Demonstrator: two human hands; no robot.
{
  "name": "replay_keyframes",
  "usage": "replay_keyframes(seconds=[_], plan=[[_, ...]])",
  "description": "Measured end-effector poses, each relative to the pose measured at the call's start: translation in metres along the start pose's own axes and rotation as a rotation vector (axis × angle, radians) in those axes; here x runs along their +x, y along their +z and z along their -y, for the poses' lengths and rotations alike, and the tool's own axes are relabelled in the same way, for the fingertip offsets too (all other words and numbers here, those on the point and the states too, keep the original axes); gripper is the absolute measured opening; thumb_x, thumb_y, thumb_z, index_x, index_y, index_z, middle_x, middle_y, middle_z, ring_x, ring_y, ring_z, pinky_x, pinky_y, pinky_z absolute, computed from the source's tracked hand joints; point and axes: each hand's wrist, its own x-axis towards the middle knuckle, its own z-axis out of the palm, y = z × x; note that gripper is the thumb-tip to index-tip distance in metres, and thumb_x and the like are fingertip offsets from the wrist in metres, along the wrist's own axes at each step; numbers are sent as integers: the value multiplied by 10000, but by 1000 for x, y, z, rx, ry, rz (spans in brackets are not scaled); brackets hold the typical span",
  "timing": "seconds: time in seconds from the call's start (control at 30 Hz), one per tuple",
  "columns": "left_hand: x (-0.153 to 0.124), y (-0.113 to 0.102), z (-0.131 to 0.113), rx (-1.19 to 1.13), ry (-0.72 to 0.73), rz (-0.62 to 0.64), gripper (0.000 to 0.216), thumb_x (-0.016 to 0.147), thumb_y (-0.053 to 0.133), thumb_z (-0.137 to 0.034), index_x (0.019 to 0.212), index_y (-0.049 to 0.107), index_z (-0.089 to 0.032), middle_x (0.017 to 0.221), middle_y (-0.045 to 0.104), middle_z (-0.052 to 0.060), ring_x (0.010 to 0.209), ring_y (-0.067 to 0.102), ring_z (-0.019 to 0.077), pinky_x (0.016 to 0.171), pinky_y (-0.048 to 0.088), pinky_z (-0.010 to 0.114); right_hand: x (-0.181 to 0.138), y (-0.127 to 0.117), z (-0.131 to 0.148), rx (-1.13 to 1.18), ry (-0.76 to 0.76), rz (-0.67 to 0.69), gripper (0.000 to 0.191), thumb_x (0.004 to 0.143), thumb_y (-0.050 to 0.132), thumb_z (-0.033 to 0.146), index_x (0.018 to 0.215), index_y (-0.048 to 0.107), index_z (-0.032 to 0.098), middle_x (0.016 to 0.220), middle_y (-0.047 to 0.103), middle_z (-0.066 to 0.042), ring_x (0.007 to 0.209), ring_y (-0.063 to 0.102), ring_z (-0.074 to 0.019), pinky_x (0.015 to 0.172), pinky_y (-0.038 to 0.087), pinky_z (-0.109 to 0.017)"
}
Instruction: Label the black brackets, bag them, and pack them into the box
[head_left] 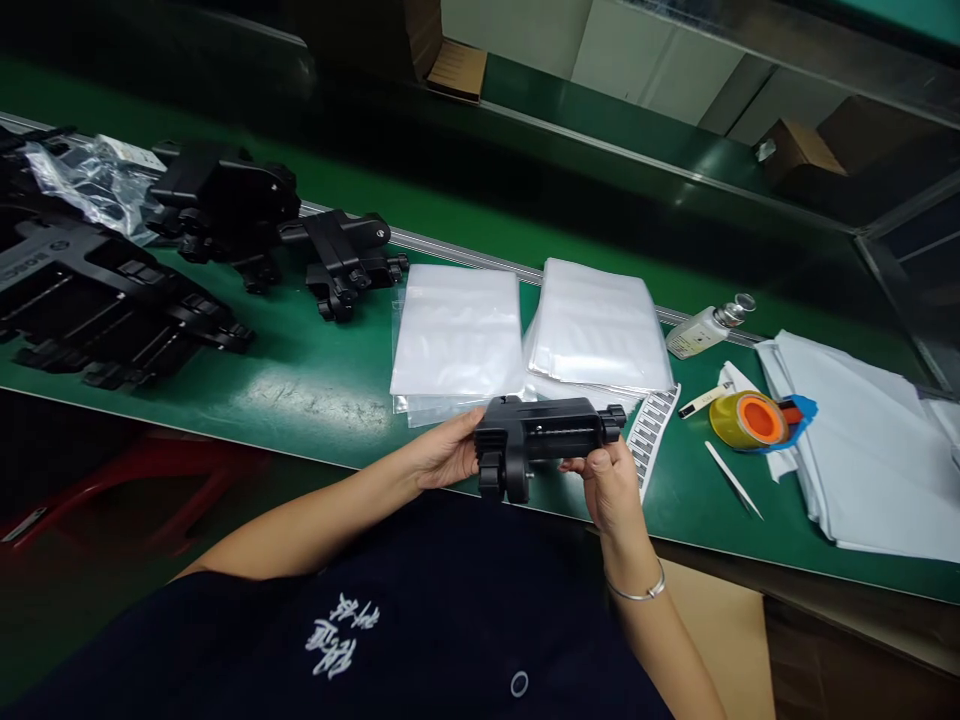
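Between both hands, above the front edge of the green bench, I hold a black plastic bracket with knobs and a slotted rail. My left hand is closed on its left end; the fingers run partly behind it. At the right end, below a ribbed knob, my right hand grips it with thumb and fingers. Just behind the bracket lie two stacks of clear plastic bags, a left stack and a right stack. A strip of printed labels lies beside my right hand, partly under the right stack.
Several similar black brackets crowd the bench's left side, near a crumpled clear bag. To the right are a white bottle, a yellow tape roll, tweezers and white sheets. A red stool stands below at left.
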Motion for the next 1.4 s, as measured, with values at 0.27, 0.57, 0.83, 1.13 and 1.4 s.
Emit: replay_keyframes(seconds=[0.27, 0.57, 0.83, 1.13, 1.4], plan=[[19, -19, -1, -71, -115, 43, 451, 810, 646, -612, 952, 728, -192, 803, 744, 67, 693, 694, 205, 637, 554, 301, -12, 16, 15, -309, -165, -11, 474, 677, 806, 521, 991, 591, 238, 805, 679, -17, 671, 643, -176, 613, 566, -314], [38, -9, 1, -62, -155, 45, 476, 827, 644, -545, 1099, 691, -157, 866, 759, 100, 778, 710, 241, 726, 540, 334, -24, 36, 32, -751, -391, 154, 442, 742, 770, 472, 1083, 604, 244, 877, 703, -47, 786, 686, -237, 706, 570, -377], [25, -28, -21, 584, 210, -313, 633, 736, 730, -553, 1226, 592, -178, 1151, 678, 95, 1064, 625, 264, 909, 493, 331, -1, -103, 25, -1038, 8, -381, 264, 844, 594, 436, 804, 697, 196, 767, 717, -88, 683, 630, -232, 614, 427, -323], [17, -16, -20, 1542, 633, -688, 657, 839, 550, -478, 1378, 437, -121, 1389, 486, 198, 1326, 426, 365, 1109, 344, 546, -19, -114, 0, -1242, 437, -306, 286, 842, 582, 486, 804, 632, 208, 768, 704, -72, 729, 616, -230, 557, 304, -277], [66, 79, 49, 1517, 287, 133, 295, 929, 438, -270, 1135, 633, -186, 1101, 715, 85, 1034, 668, 233, 927, 519, 376, -33, -122, -11, -1069, 323, -364, 302, 877, 474, 408, 704, 619, 207, 644, 650, -51, 633, 570, -205, 588, 329, -291]])
